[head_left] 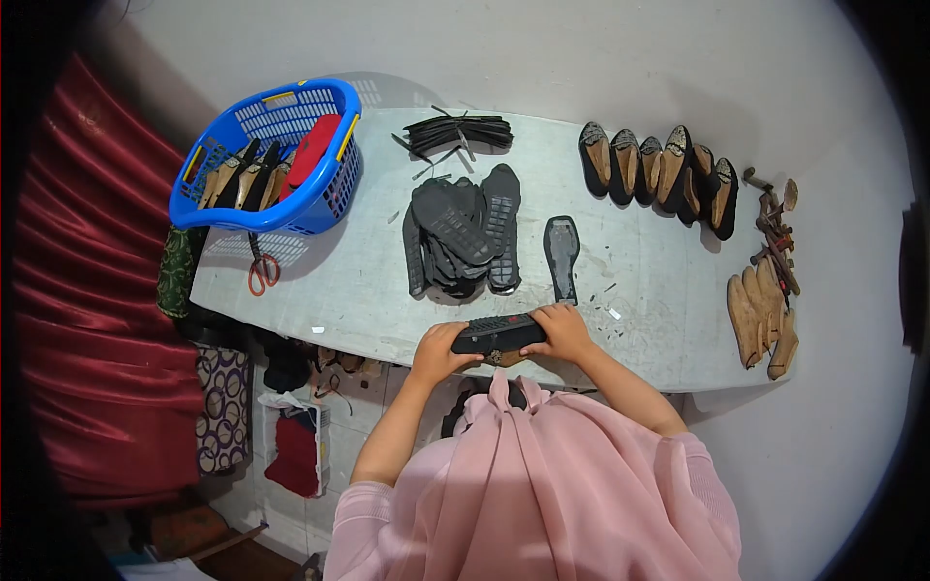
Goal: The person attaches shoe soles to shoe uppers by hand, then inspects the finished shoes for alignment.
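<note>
A black shoe [499,335] is held sideways at the table's front edge, its dark ridged sole turned up and a bit of tan showing underneath. My left hand [441,352] is closed round its left end, and my right hand [564,332] grips the right end. Just beyond my right hand lies a single dark grey sole [562,258]. Behind the shoe is a pile of black soles [463,228], stacked loosely, with a bundle of black strips [459,135] farther back.
A blue basket [331,198] with shoes and something red stands at the back left, orange-handled scissors [262,276] before it. Several black shoes [675,167] line the back right. Wooden lasts [756,310] and tools [777,228] lie at the right edge. Small scraps dot the table [387,329].
</note>
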`<state>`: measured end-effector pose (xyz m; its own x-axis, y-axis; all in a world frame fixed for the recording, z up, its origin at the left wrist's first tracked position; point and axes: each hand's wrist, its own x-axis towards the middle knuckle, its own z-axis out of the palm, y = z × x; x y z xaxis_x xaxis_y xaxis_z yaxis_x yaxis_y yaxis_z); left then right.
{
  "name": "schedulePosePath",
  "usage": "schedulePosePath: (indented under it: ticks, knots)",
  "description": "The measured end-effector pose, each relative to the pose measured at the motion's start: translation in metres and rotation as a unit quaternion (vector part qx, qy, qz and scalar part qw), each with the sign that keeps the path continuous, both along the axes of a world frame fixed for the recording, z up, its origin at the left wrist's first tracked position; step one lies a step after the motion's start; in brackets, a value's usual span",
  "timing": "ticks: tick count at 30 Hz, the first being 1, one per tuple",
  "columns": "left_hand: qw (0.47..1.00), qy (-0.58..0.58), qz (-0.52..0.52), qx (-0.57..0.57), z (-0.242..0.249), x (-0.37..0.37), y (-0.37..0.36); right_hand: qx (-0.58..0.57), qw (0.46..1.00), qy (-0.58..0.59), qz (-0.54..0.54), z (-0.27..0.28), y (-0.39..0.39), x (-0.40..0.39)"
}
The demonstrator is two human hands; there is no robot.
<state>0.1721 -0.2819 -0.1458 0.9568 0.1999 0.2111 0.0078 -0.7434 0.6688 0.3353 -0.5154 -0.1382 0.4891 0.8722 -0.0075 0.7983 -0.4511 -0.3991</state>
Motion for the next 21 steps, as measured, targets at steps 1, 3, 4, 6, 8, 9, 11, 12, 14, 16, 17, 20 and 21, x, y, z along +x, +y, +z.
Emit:
schedulePosePath:
  ticks: [1, 3, 4, 6, 8, 9, 11, 12, 14, 16, 17, 20, 21]
  knots:
    - [1.000, -0.001, -0.003, 0.009, 0.003, 0.002, 0.002, -0.012, 1.000, 0.019, 0.006, 0.003, 0.002, 0.004]
    - [0.999, 0.033, 0.008, 0.001, 0.014, 0.007, 0.005, -0.064, 0.991, 0.114, 0.008, 0.016, 0.008, 0.018]
    - [0.997, 0.067, 0.024, -0.016, 0.024, 0.010, 0.007, -0.103, 0.977, 0.188, 0.005, 0.030, 0.015, 0.027]
    - [0.991, 0.115, 0.057, -0.032, 0.044, 0.017, 0.013, -0.111, 0.936, 0.335, 0.009, 0.023, 0.019, 0.043]
    - [0.948, 0.193, 0.061, -0.245, 0.031, 0.027, 0.032, -0.063, 0.892, 0.448, -0.026, 0.017, 0.023, 0.054]
    - [0.907, 0.228, 0.063, -0.347, 0.020, 0.030, 0.042, -0.040, 0.863, 0.502, -0.042, 0.012, 0.024, 0.058]
    - [0.879, 0.264, 0.101, -0.384, 0.008, 0.027, 0.051, 0.029, 0.755, 0.650, -0.082, 0.014, 0.016, 0.057]
    - [0.871, 0.286, 0.125, -0.378, 0.006, 0.024, 0.053, 0.047, 0.723, 0.685, -0.071, 0.008, 0.010, 0.055]
    - [0.861, 0.337, 0.180, -0.335, -0.007, 0.020, 0.055, 0.079, 0.727, 0.681, -0.050, -0.016, -0.003, 0.046]
    - [0.879, 0.334, 0.214, -0.265, -0.004, 0.014, 0.047, 0.083, 0.806, 0.583, -0.066, -0.016, -0.001, 0.028]
    - [0.885, 0.332, 0.230, -0.231, -0.002, 0.012, 0.042, 0.077, 0.834, 0.540, -0.089, -0.020, 0.000, 0.021]
    - [0.918, 0.245, 0.269, -0.156, 0.008, 0.004, 0.029, 0.093, 0.913, 0.377, -0.126, -0.019, 0.005, -0.001]
    - [0.924, 0.220, 0.284, -0.133, 0.008, 0.002, 0.027, 0.062, 0.932, 0.335, -0.123, -0.012, 0.008, -0.004]
